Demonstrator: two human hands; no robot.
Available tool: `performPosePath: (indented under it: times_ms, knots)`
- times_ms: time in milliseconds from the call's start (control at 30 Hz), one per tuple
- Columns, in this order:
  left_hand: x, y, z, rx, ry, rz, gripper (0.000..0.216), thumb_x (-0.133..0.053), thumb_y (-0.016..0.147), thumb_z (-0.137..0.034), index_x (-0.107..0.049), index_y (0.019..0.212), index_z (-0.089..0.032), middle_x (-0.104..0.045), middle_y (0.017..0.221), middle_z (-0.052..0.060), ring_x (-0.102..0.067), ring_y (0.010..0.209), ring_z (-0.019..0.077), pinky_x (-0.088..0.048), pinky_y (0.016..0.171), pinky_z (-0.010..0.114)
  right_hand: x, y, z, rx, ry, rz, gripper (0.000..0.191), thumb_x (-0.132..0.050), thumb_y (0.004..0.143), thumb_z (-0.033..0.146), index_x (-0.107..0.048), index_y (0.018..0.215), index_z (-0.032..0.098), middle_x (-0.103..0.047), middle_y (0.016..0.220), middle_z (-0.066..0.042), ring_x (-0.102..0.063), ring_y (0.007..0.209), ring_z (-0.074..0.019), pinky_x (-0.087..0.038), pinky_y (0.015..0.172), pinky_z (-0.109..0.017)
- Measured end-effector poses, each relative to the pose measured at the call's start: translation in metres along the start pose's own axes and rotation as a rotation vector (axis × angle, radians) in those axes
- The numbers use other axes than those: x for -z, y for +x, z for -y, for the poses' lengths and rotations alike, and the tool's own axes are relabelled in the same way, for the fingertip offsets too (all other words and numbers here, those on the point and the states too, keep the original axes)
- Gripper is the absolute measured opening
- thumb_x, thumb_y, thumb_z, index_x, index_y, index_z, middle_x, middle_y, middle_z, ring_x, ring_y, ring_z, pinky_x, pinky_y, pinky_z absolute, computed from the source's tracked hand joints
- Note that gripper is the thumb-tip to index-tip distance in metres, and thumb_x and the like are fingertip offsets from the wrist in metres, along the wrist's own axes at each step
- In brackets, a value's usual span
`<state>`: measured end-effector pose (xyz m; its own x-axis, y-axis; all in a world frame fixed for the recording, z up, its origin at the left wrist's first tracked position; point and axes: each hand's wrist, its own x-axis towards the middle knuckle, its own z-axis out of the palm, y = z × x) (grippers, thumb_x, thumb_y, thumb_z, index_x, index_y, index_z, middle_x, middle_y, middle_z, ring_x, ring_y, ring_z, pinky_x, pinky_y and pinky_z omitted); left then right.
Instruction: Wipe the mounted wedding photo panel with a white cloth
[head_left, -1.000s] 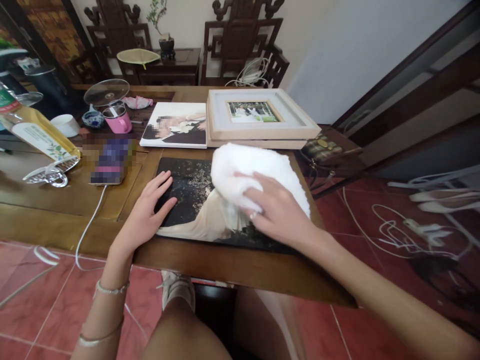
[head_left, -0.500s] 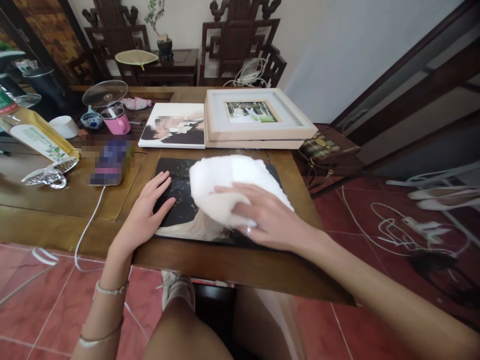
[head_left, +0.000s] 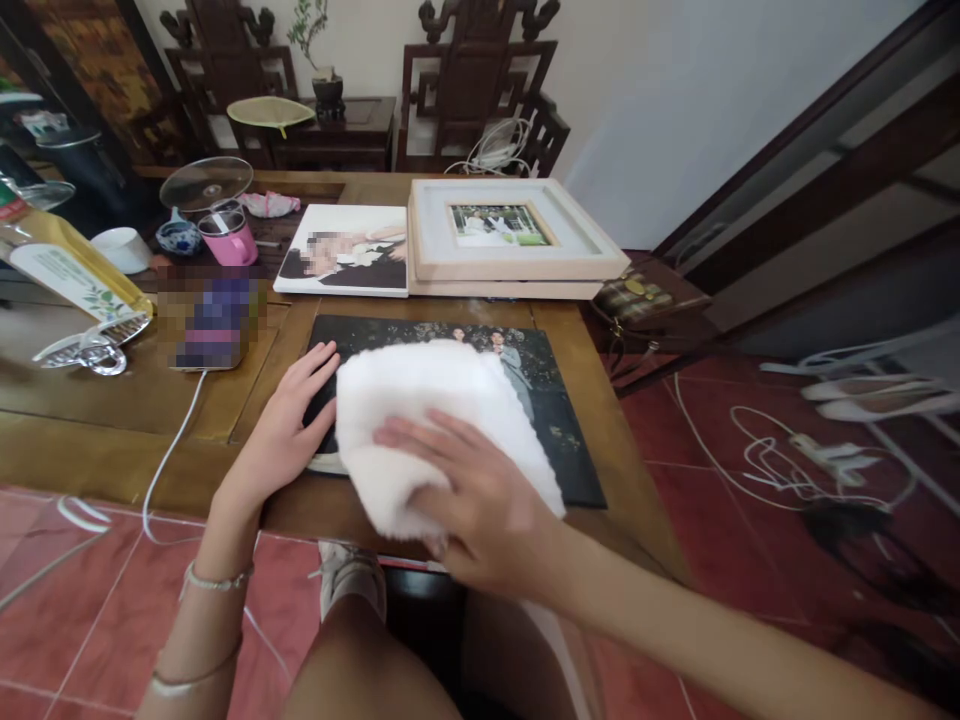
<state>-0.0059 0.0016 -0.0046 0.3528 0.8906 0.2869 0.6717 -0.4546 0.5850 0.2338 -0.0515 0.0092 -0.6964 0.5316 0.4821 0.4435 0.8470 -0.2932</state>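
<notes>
1. As we look down at the tabletop (head_left: 120, 440), our right hand (head_left: 480, 510) lies flat on a fluffy white cloth (head_left: 427, 420), fingers spread over it, pressing it down more than pinching it.
2. The cloth sits on a dark photo print (head_left: 555, 420) that lies flat by the near edge of the tabletop. It covers the left and middle part of the print. The right part shows bare.
3. Our left hand (head_left: 289, 430) rests open at the left edge of the print, palm down, holding nothing. Its fingertips touch the dark corner, just beside the cloth.
4. The print's long side runs left to right, along the near edge. The uncovered part lies to the right of the cloth and a bit farther from us. The right hand is the nearer one to it.
5. At the far edge of the print sit a smaller photo print (head_left: 341, 250) and a pale wooden frame (head_left: 517, 262), side by side.
6. Toward the far left corner stands a pink mug (head_left: 227, 240). A white cable (head_left: 169, 440) hangs over the near edge.
</notes>
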Motion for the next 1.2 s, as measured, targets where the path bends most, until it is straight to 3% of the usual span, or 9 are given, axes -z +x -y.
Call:
performPosePath:
  times_ms: [133,333,467,533,733,833,967,1067,1200]
  knots:
    - [0.001,0.000,0.002,-0.016,-0.007,0.012,0.048,-0.044,0.094,-0.028,-0.044,0.141,-0.018,-0.038,0.152,0.011,-0.029,0.143,0.0243,-0.024,0.117,0.048,0.006,-0.011,0.010,0.064,0.068,0.071,0.024,-0.054,0.070,0.012,-0.064,0.090,0.020,-0.056,0.136,-0.010,-0.045,0.133,-0.0259,-0.034,0.112,-0.050]
    - [0.000,0.001,-0.004,0.038,0.007,-0.006,0.047,-0.047,0.095,-0.036,-0.047,0.139,-0.017,-0.039,0.151,0.011,-0.031,0.142,0.0235,-0.023,0.118,0.046,0.010,0.008,-0.053,-0.079,-0.107,0.019,0.032,-0.051,0.074,0.015,-0.063,0.104,0.018,-0.057,0.133,-0.015,-0.055,0.120,-0.0274,-0.042,0.103,-0.051]
    - [0.000,0.001,-0.005,0.030,-0.004,-0.013,0.047,-0.047,0.096,-0.036,-0.049,0.137,-0.015,-0.039,0.151,0.012,-0.032,0.142,0.0227,-0.024,0.118,0.043,0.006,0.033,-0.091,-0.259,-0.241,-0.053,0.024,-0.050,0.082,0.024,-0.067,0.097,0.015,-0.069,0.099,-0.015,-0.063,0.095,-0.0310,-0.050,0.089,-0.052]
    - [0.000,0.000,-0.005,0.024,-0.005,-0.018,0.046,-0.047,0.096,-0.036,-0.049,0.137,-0.016,-0.039,0.151,0.012,-0.032,0.142,0.0224,-0.024,0.118,0.043,0.002,0.042,-0.097,-0.296,-0.257,-0.068,0.024,-0.049,0.084,0.024,-0.067,0.096,0.014,-0.069,0.092,-0.014,-0.063,0.092,-0.0314,-0.050,0.086,-0.051]
    - [-0.001,0.000,-0.003,0.026,-0.011,-0.021,0.046,-0.039,0.099,-0.033,-0.044,0.141,-0.017,-0.040,0.151,0.010,-0.031,0.142,0.0207,-0.023,0.118,0.044,-0.006,0.032,-0.062,-0.218,-0.227,-0.084,0.029,-0.052,0.074,0.014,-0.066,0.100,0.012,-0.061,0.125,-0.021,-0.053,0.123,-0.0311,-0.038,0.106,-0.053]
    - [-0.001,0.001,-0.002,0.021,-0.020,-0.019,0.046,-0.036,0.099,-0.033,-0.045,0.141,-0.014,-0.040,0.151,0.011,-0.031,0.142,0.0203,-0.023,0.119,0.044,-0.005,0.013,-0.026,-0.094,-0.108,-0.041,0.028,-0.052,0.069,0.011,-0.066,0.092,0.016,-0.058,0.132,-0.018,-0.049,0.128,-0.0299,-0.038,0.107,-0.054]
    - [0.001,0.001,-0.002,0.020,-0.037,-0.017,0.046,-0.035,0.099,-0.032,-0.045,0.141,-0.015,-0.040,0.151,0.011,-0.032,0.142,0.0207,-0.024,0.118,0.045,-0.001,-0.009,0.010,0.069,0.022,-0.011,0.013,-0.053,0.074,0.012,-0.064,0.076,0.018,-0.056,0.135,-0.014,-0.045,0.132,-0.0291,-0.035,0.110,-0.053]
    - [0.002,0.001,-0.002,0.012,-0.054,-0.009,0.045,-0.036,0.099,-0.031,-0.046,0.140,-0.017,-0.039,0.152,0.010,-0.031,0.142,0.0210,-0.024,0.118,0.045,0.005,-0.017,0.013,0.178,0.036,0.017,0.015,-0.053,0.078,0.011,-0.062,0.070,0.019,-0.058,0.134,-0.011,-0.046,0.132,-0.0260,-0.034,0.112,-0.048]
    - [0.001,0.001,-0.001,0.028,-0.037,-0.016,0.045,-0.036,0.098,-0.030,-0.047,0.140,-0.014,-0.038,0.152,0.011,-0.031,0.142,0.0212,-0.023,0.118,0.044,0.017,-0.010,-0.013,0.135,0.037,0.115,0.025,-0.051,0.076,0.013,-0.065,0.095,0.020,-0.055,0.137,-0.009,-0.045,0.133,-0.0224,-0.036,0.110,-0.048]
